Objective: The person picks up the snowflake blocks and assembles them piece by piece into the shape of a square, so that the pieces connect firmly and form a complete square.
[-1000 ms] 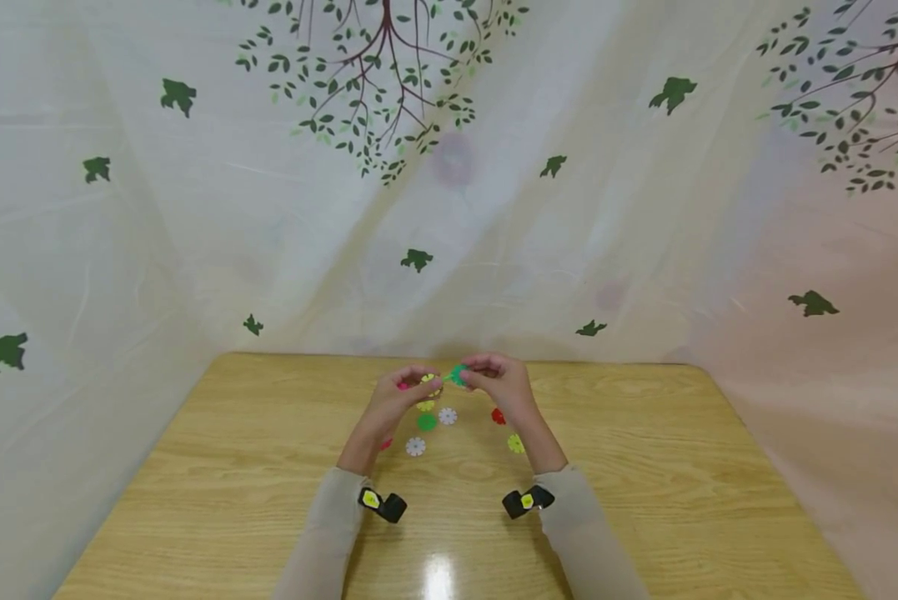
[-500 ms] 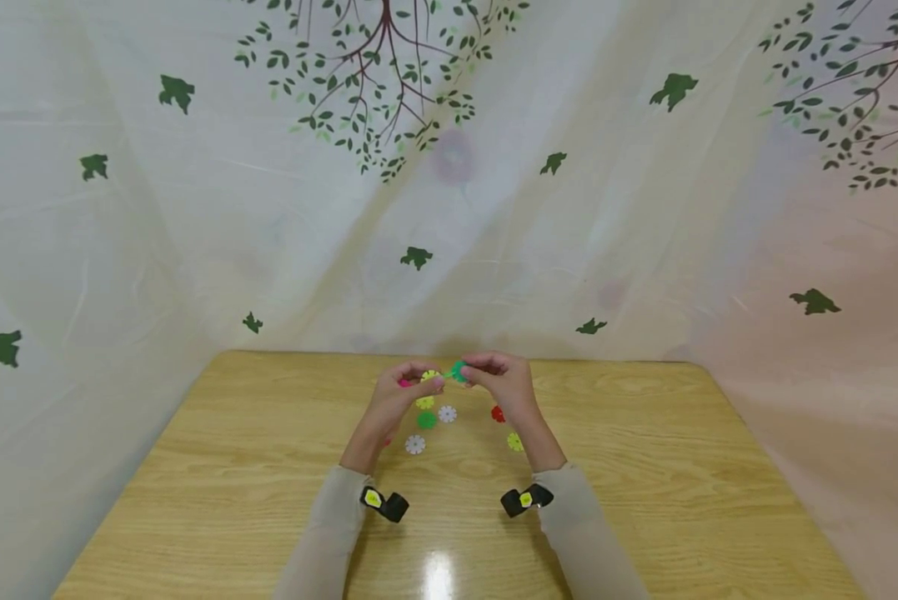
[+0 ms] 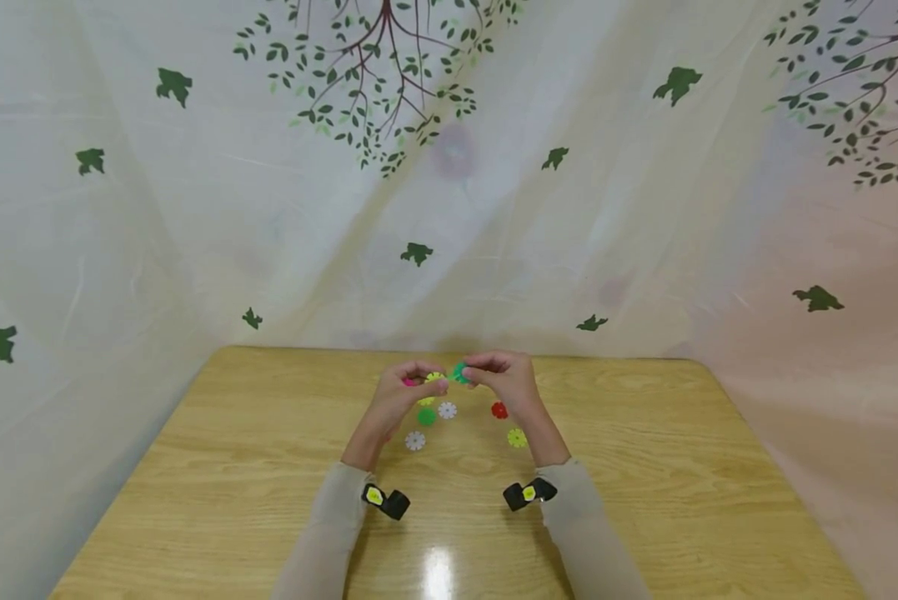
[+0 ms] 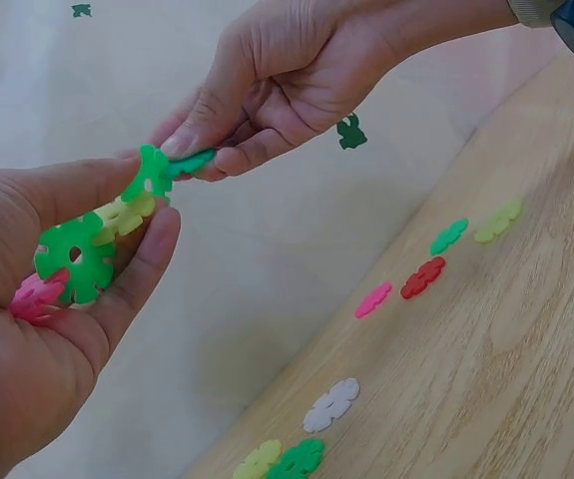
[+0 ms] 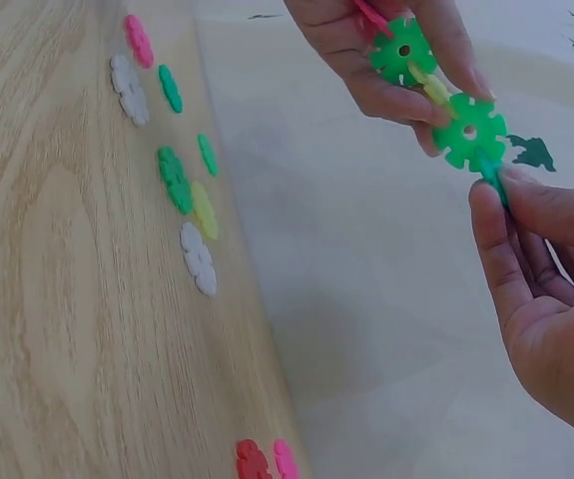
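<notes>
- Exposed in right wrist view, partly hidden in head view: notched-disc chain (image 5: 432, 88), pink-green-yellow-green.
- Raised off surface (image 3: 644, 467), short of far edge.
- Gripping chain with left hand (image 3: 390, 410); pinching adjoining teal disc (image 4: 193, 163) with right hand (image 3: 514, 392).

Pale cloth (image 3: 494, 242) with 2 leafy branch prints (image 3: 386, 25) behind a glare-spotted wooden table (image 3: 689, 500).

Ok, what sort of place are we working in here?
Probably a small screened-off indoor workspace: a wooden table, leaf-patterned sheeting behind it, and colourful toy discs on top.
</notes>
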`<state>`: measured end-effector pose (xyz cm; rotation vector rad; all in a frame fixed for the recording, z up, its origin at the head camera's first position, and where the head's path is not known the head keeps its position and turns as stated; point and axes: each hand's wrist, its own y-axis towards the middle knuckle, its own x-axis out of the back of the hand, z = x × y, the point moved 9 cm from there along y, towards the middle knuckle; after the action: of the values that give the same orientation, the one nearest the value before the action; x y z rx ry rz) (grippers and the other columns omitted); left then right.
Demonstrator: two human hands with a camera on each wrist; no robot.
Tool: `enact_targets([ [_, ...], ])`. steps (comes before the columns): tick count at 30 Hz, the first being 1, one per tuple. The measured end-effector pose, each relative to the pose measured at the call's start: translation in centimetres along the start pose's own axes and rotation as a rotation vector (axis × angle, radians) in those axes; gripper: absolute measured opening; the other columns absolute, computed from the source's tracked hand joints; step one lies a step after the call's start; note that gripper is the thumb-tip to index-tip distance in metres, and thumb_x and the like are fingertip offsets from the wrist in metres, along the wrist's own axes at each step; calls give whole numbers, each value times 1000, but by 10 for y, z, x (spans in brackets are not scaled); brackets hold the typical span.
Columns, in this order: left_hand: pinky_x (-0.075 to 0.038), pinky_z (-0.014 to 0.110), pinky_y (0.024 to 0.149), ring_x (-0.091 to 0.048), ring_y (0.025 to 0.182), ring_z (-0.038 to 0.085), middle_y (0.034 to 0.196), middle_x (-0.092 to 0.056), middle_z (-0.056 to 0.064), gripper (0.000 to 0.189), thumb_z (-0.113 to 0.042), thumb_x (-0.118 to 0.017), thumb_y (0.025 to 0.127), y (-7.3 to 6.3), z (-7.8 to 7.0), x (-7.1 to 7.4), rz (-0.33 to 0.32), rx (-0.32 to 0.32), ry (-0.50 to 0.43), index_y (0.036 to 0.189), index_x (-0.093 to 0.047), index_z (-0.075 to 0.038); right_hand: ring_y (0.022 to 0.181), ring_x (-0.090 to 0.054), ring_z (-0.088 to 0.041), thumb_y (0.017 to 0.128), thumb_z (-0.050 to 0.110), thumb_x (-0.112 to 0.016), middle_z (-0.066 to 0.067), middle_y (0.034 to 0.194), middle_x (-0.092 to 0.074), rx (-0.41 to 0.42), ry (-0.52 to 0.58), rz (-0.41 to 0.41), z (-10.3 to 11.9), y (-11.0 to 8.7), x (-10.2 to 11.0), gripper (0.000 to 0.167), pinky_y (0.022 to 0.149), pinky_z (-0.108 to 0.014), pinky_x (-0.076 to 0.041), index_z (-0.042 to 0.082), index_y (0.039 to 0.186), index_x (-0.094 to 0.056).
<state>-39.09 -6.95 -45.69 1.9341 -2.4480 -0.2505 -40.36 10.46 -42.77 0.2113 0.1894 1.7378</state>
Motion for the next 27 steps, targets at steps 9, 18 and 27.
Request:
enact_targets([
  [9, -60, 29, 87, -70, 84, 12, 93, -67, -1, 29, -4, -72, 92, 2, 4, -2, 17, 24, 23, 116, -65, 10, 73, -70, -13, 91, 2, -75, 0, 91, -78, 4, 1, 36, -6, 3, 1, 22, 72, -24, -61, -12, 107, -72],
  [18, -53, 58, 101, -64, 108, 32, 122, -63, 11, 34, -15, -65, 101, 4, 10, -5, 93, 71, 66, 128, -64, 5, 75, -70, -11, 93, 4, -73, -11, 100, -76, -15, 1, 58, -10, 6, 1, 28, 74, -27, -61, -15, 113, -69],
  [27, -58, 44, 93, -63, 107, 16, 131, -59, 13, 41, -19, -62, 103, 1, 13, -12, 181, 103, 111, 140, -57, -4, 77, -70, -11, 93, 6, -74, -15, 100, -75, -12, -37, 46, -8, 7, 2, 30, 75, -30, -62, -15, 113, -68],
])
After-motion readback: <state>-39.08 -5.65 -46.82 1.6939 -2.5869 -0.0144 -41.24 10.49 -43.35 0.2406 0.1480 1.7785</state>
